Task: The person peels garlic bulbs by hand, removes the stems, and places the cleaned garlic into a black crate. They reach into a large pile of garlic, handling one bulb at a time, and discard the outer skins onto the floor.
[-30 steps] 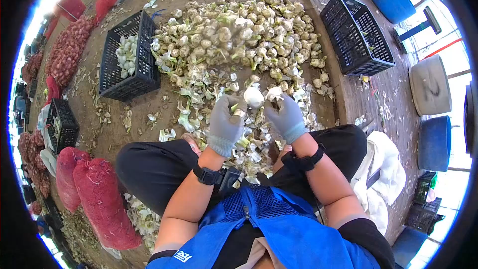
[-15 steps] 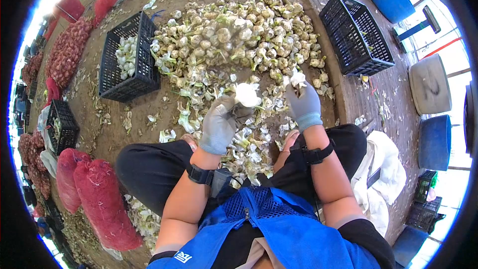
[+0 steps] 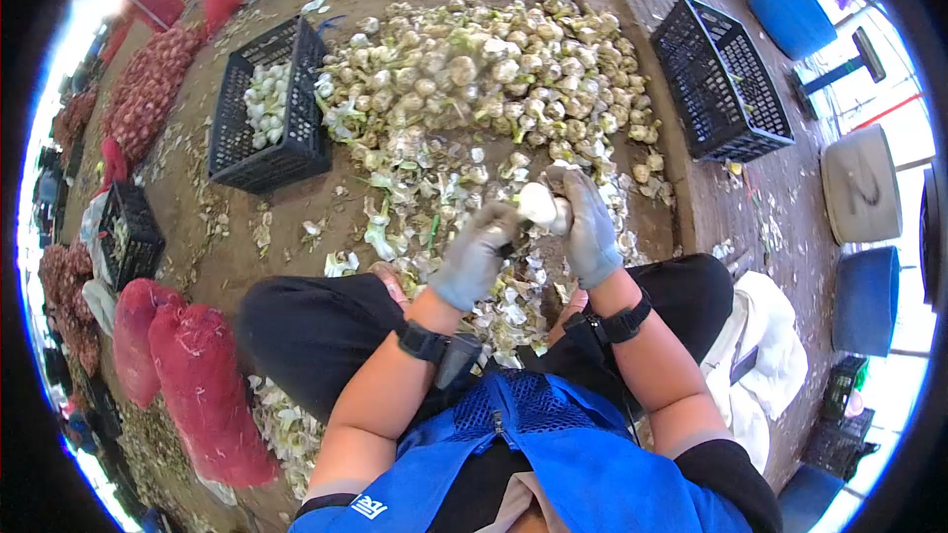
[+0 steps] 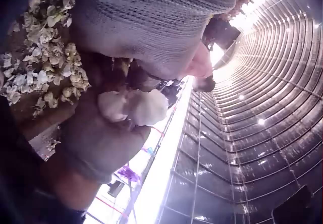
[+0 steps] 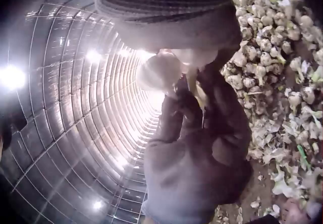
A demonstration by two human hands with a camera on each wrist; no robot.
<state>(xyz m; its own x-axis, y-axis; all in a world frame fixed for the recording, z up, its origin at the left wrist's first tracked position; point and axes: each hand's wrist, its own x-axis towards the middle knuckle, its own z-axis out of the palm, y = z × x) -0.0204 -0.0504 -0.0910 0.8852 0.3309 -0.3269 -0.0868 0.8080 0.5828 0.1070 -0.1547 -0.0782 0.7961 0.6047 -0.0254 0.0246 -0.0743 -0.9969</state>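
Note:
In front of the lap, two grey-gloved hands meet around white garlic bulbs. The right hand (image 3: 591,229) holds a clean, peeled-looking garlic bulb (image 3: 536,202), with a second white bulb (image 4: 112,106) right beside it. From the other side the left hand (image 3: 476,259) pinches at the stem end, its curled fingers (image 5: 184,113) close below the bulbs in the right wrist view. Under the hands lies a litter of garlic skins (image 3: 504,316). A large heap of untrimmed garlic (image 3: 494,69) spreads ahead of them.
At left stands a black crate (image 3: 269,173) with white bulbs inside; another black crate (image 3: 731,128) is at right on a wooden plank. Red mesh sacks (image 3: 207,395) lie by the left knee. Blue tubs (image 3: 864,301) and a white cloth (image 3: 760,355) are at right.
The hands were together, then parted, with the left hand carrying a white bulb and the right hand holding loose skin. Now they are together again, the bulb at the right hand.

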